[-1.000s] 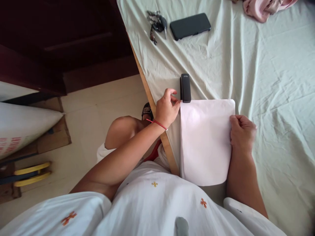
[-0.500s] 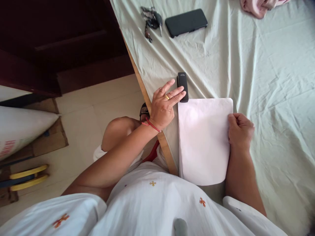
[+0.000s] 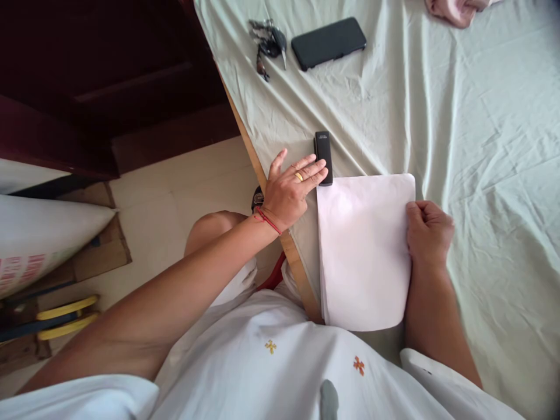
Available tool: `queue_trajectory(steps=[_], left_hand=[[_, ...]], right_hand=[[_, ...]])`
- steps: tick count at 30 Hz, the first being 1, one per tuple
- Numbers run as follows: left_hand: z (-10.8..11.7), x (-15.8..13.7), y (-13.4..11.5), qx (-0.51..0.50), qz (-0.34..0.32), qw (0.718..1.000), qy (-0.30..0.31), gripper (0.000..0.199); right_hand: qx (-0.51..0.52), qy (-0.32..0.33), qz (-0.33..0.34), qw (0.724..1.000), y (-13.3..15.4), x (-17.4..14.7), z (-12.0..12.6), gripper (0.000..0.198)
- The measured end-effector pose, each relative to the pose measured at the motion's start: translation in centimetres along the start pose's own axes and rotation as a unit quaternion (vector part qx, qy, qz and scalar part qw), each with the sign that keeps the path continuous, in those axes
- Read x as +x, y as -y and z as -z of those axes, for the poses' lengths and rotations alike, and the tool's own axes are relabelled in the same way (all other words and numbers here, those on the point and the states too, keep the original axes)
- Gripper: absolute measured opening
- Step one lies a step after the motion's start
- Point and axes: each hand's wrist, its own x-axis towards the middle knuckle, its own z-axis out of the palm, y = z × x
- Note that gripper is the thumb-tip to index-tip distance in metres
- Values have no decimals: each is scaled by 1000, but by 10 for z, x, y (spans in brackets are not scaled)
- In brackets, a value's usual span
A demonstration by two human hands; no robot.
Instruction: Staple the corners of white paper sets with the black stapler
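Note:
A stack of white paper sheets (image 3: 365, 256) lies on the cloth near my body, its left edges slightly fanned. At its top left corner stands a black stapler (image 3: 323, 153), its near end over the corner of the sheets. My left hand (image 3: 291, 189) reaches in from the left with its fingers stretched out. Its fingertips lie at the near half of the stapler, while the index finger points away to the upper left. On the right edge of the stack, my right hand (image 3: 431, 233) is closed, the thumb on top of the sheets and the fingers curled.
A black phone (image 3: 329, 44) and a bunch of keys (image 3: 269, 44) lie farther back on the wrinkled pale cloth (image 3: 494, 134). Pink fabric (image 3: 457, 10) is at the top right. The wooden table edge (image 3: 245, 137) runs along the left, with a white sack (image 3: 48, 239) beyond it.
My left hand has shifted slightly down and left, and its index finger has moved away from the stapler. My right hand and the paper stack have stayed nearly still.

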Motion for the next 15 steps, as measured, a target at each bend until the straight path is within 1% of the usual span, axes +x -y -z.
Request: queue_trajectory(steps=[3, 5, 7, 8, 9, 11, 12, 13, 14, 15], left_hand=[[1, 4, -2, 15, -18, 1000, 12, 34], [3, 9, -5, 38, -33, 998, 30, 40], [11, 10, -10, 74, -41, 995, 51, 45], [19, 8, -12, 98, -38, 993, 58, 46], [31, 1, -13, 124, -29, 990, 60, 43], [64, -23, -13, 184, 19, 982, 43, 38], [84, -40, -12, 219, 55, 974, 29, 39], [105, -60, -10, 255, 102, 961, 9, 42], [126, -80, -10, 290, 149, 945, 4, 47], [144, -99, -11, 297, 180, 937, 42, 47]], right_hand=[[-4, -4, 7, 1000, 2, 0, 0, 28], [-3, -2, 6, 1000, 3, 0, 0, 28], [-6, 0, 3, 1000, 5, -1, 1, 28], [-9, 1, 2, 1000, 5, -1, 1, 27], [-11, 1, 1, 1000, 6, -1, 2, 27], [-14, 0, 3, 1000, 6, -2, 2, 27], [-14, 0, 5, 1000, 6, -1, 2, 27], [-13, 0, 7, 1000, 6, -1, 2, 28], [-12, 0, 9, 1000, 5, -1, 2, 27], [-12, 0, 11, 1000, 5, 0, 1, 27]])
